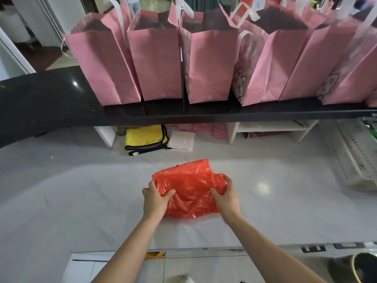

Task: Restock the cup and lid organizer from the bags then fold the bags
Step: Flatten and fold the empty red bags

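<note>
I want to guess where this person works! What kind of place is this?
Probably a small shop's service counter. A row of pink tote bags stands open on a raised black ledge, and on the white counter below, both hands fold a red plastic bag.

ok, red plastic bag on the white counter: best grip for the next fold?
Probably pinch the red bag at its two side edges, coming in from either side as the left hand and right hand do: it lies flat, limp and wide.

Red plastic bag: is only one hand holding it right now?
No, the left hand grips the red plastic bag at its left side and the right hand grips its right side.
</note>
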{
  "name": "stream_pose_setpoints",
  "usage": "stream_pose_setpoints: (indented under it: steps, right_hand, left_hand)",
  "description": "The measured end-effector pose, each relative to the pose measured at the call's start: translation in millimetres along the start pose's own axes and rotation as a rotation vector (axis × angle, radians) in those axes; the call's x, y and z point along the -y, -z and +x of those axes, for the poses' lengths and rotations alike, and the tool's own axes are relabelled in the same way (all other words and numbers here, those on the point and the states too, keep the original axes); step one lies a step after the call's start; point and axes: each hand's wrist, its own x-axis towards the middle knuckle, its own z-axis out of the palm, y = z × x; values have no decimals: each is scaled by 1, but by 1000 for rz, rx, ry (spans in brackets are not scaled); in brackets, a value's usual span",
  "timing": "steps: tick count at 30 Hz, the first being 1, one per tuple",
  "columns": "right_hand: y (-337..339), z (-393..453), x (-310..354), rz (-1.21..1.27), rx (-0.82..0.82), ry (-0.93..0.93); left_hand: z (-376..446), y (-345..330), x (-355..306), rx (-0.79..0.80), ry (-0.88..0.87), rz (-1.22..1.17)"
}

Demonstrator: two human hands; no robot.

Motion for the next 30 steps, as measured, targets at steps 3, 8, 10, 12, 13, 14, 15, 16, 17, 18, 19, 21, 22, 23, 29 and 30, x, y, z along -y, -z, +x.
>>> stream_pose_setpoints:
  steps: [3, 8, 10, 12, 13, 14, 15, 16, 17, 18, 19, 21, 22, 23, 29, 30]
  right_hand:
    - [1, 3, 11, 63, -29, 35]
    - [-3, 16, 35, 93, -53, 118]
    - [-6, 25, 44, 104, -44, 134]
    - [-9, 33, 54, 94, -44, 147]
    - [-9, 37, 59, 75, -48, 152]
    - [-10, 41, 64, 52, -47, 155]
    - [-11, 46, 66, 18, -39, 152]
    - [-13, 50, 67, -13, -19, 152]
    - [-14, 54, 67, -50, 6, 150]
    - [-16, 59, 64, -102, 29, 146]
    - [-18, 64, 60, -188, 44, 131]
    - [-22, 70, 51, -360, 70, 66]
    - [-23, 71, 47, -376, 93, 28]
    - [-24, 71, 44, -343, 120, -6]
    - [-23, 64, 31, -127, 137, -106]
    - [-21, 62, 30, -70, 135, -132]
  left_hand:
    - [6, 5, -1, -21, -52, -50]
    - [15, 13, -7, -65, -88, -97]
    - [18, 18, -12, -79, -85, -122]
    - [22, 21, -16, -99, -85, -132]
    - [26, 23, -17, -105, -85, -136]
    - [28, 24, -19, -102, -83, -135]
    - [32, 23, -19, -96, -81, -131]
    - [35, 22, -20, -85, -67, -110]
    - [37, 20, -20, -75, -48, -71]
    - [39, 18, -21, -59, -11, -18]
    - [41, 16, -20, -49, 26, 28]
    - [46, 11, -14, -5, 113, 43]
    - [48, 9, -11, 19, 146, 12]
    - [51, 7, -7, 37, 165, -24]
    - [56, 0, 1, 86, 221, -134]
    - [55, 0, 1, 98, 239, -163]
